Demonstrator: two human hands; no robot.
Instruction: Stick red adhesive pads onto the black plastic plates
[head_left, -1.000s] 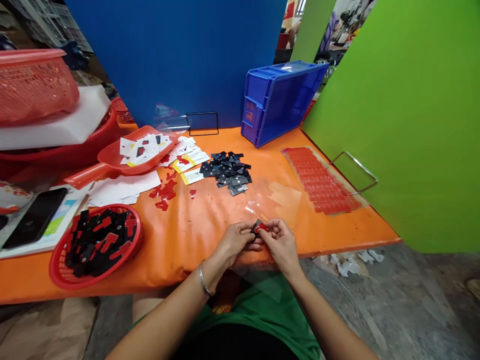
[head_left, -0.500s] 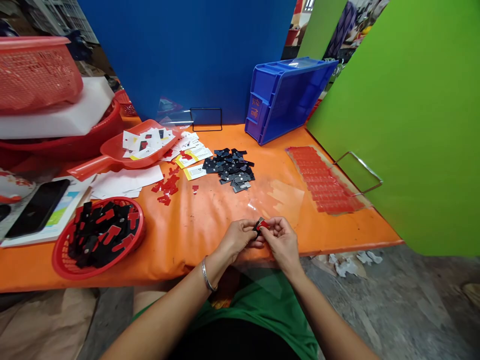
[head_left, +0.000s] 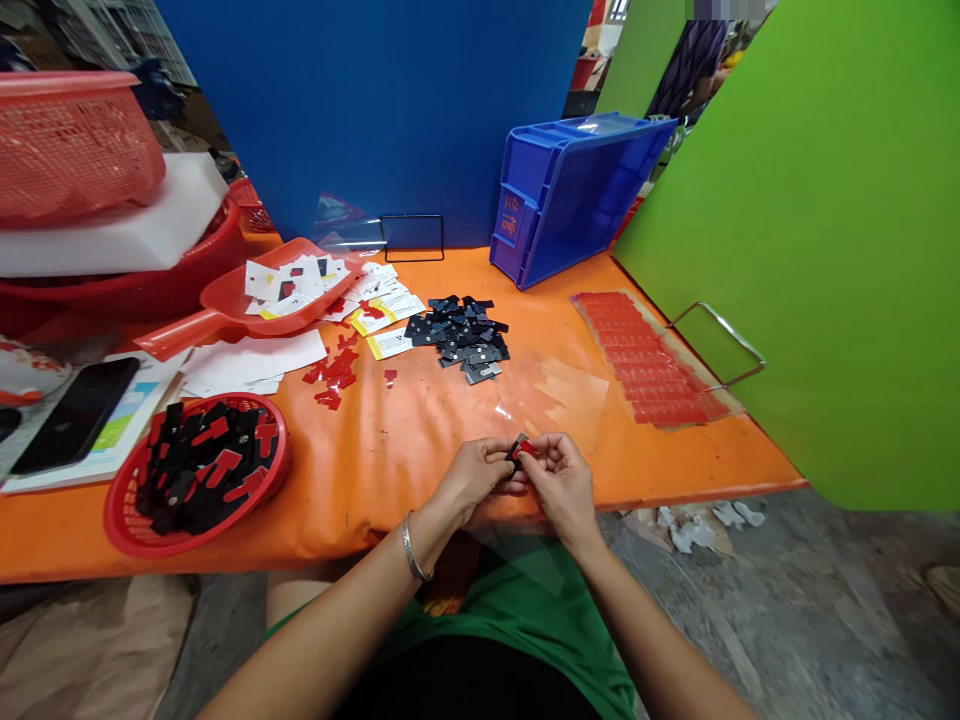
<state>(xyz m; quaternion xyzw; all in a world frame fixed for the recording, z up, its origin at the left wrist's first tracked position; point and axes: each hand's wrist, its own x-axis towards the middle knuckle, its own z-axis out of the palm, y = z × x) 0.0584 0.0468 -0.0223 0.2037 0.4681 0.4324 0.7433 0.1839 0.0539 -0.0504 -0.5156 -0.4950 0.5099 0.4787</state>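
Observation:
Close to the table's front edge, my left hand [head_left: 481,474] pinches a small black flat piece [head_left: 516,455]. My right hand [head_left: 561,480] meets it there, thumb and fingers closed on a red sticker [head_left: 527,448] that lies against the black piece. Part of both is hidden by my fingers. Beyond my hands lies a pile of black pieces [head_left: 465,335]. Loose red stickers [head_left: 334,375] are scattered to its left. A red basket [head_left: 281,470] at the left holds black pieces with red stickers on them.
A sheet of red stickers [head_left: 652,360] lies at the right, near a metal wire handle [head_left: 739,345]. A blue crate [head_left: 517,200] stands on its side at the back. On the left are a red dustpan [head_left: 225,300] with paper scraps, and a phone [head_left: 79,415].
My hands stay almost where they were, with the red sticker still against the black piece. In the background at the upper right, a person has shifted slightly.

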